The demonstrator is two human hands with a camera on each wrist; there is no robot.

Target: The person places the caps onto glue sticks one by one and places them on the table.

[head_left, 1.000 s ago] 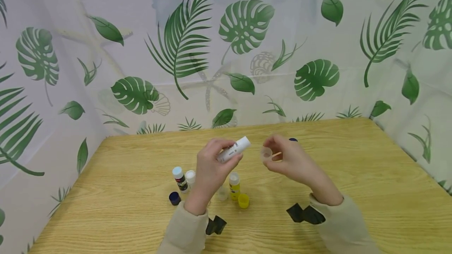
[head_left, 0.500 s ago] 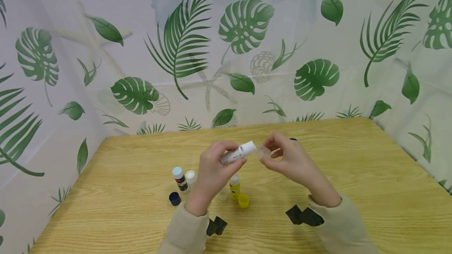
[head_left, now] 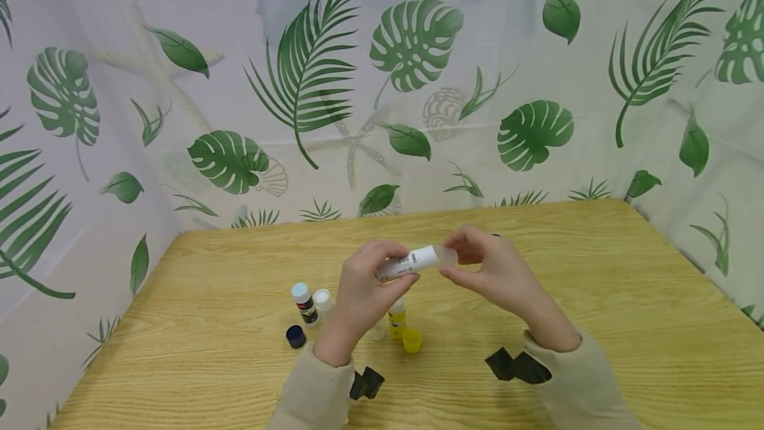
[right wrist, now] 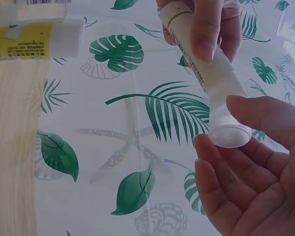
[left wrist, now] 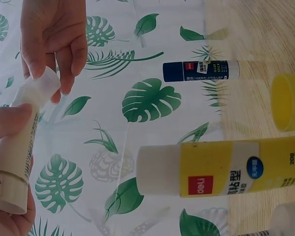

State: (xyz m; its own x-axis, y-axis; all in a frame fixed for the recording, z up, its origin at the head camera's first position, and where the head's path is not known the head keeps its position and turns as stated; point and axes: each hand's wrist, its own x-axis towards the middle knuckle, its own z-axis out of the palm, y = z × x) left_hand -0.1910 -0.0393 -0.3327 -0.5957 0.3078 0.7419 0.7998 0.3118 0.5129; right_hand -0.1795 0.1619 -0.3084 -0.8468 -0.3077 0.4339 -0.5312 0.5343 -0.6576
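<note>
In the head view my left hand (head_left: 367,287) grips a white glue stick (head_left: 412,261), tilted with its far end up and to the right. Over that end sits a translucent cap (head_left: 446,257), pinched by my right hand (head_left: 495,274). The right wrist view shows the thumb on the ribbed side of the cap (right wrist: 229,129), with fingers curled below it. Cap and tube (left wrist: 14,147) meet in a line in the left wrist view; how far the cap is on cannot be told.
Left of my hands stand a dark glue stick (head_left: 305,304), a white one (head_left: 322,300) and a dark blue cap (head_left: 295,336). A yellow glue stick (head_left: 396,321) and yellow cap (head_left: 412,340) stand nearer me. A blue-capped glue stick (left wrist: 201,71) stands farther back.
The cap in my right hand has moved left from apart onto the glue stick's end. My left hand has shifted slightly right and levelled the stick.
</note>
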